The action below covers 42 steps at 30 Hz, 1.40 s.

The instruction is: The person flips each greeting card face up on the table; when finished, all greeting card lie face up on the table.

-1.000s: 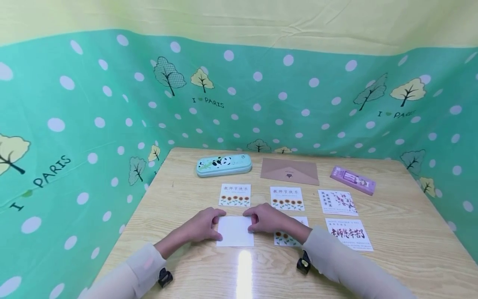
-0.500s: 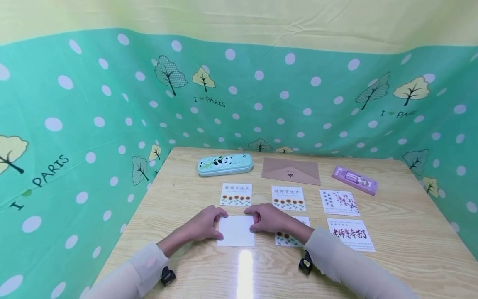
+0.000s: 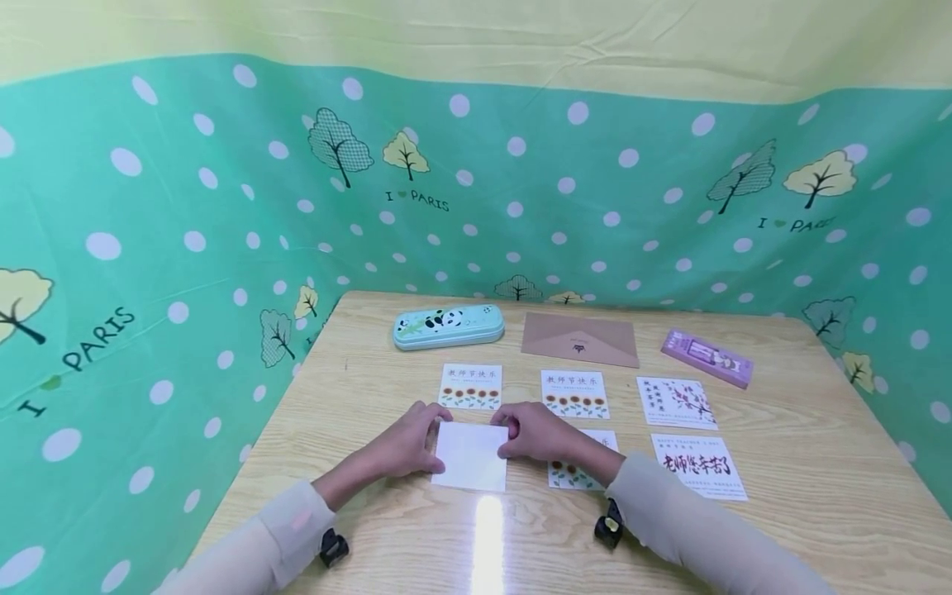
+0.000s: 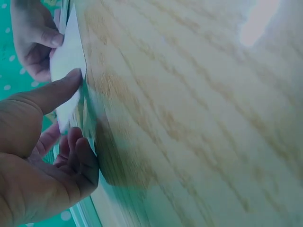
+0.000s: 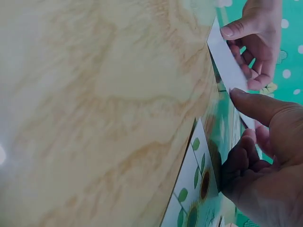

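Observation:
A blank white card (image 3: 471,457) is between both hands at the middle of the table in the head view. My left hand (image 3: 405,444) pinches its left edge, thumb toward the near side and fingers at the far corner. On the opposite edge, my right hand (image 3: 537,434) grips it the same way. Both wrist views show the card (image 4: 71,52) tilted, its far side raised off the wood. Below my right forearm lies a sunflower card (image 3: 571,477), partly covered. Another sunflower card (image 3: 471,387) is just beyond the fingers.
A third sunflower card (image 3: 575,395), a blossom card (image 3: 677,402) and a red-lettered card (image 3: 699,467) lie to the right. Along the back are a panda pencil case (image 3: 449,327), a brown envelope (image 3: 580,340) and a purple box (image 3: 706,359). Patterned cloth (image 3: 476,182) encloses the table.
The white card lay flat between the hands earlier; its far edge has now risen slightly, with the fingers lifting along with it. The other cards have stayed in place.

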Available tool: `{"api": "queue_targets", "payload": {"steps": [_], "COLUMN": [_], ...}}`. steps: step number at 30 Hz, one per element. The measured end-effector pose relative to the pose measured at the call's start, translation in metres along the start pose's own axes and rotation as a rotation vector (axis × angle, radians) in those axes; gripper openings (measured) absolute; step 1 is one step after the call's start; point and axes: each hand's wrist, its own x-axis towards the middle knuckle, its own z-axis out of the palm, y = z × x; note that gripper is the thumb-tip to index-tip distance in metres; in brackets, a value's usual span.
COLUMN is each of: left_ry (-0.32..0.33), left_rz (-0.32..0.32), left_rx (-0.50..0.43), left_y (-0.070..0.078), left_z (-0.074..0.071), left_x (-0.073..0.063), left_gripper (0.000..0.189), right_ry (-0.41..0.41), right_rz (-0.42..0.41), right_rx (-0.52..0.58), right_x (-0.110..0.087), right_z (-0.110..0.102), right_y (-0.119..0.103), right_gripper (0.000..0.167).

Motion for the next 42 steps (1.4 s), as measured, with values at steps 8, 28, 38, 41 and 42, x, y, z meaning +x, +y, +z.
{"api": "queue_targets", "payload": {"steps": [8,28,38,41,42], "left_ry": [0.071,0.137,0.046,0.010,0.001], "left_rz": [0.015,-0.013,0.101,0.121,0.122], "left_rx": [-0.010,-0.324,-0.196,-0.168,-0.161], "left_y": [-0.005,-0.007,-0.014,-0.015,-0.015], "left_z": [-0.004,-0.015,-0.014,-0.014,-0.014], "left_x": [0.002,0.001,0.003,0.002,0.002], "left_gripper": [0.034,0.021,0.032,0.036,0.037], "right_ry": [0.055,0.145,0.058,0.023,0.013], "right_rz": [0.020,0.127,0.015,-0.018,-0.027], "right_rx": [0.122,0.326,0.143,0.104,0.092], "right_x": [0.000,-0.002,-0.005,-0.005,-0.005], "right_z": [-0.003,-0.007,-0.005,-0.004,-0.003], "right_y": [0.009,0.004,0.006,0.005,0.004], "right_gripper": [0.014,0.023,0.049,0.053,0.054]}}
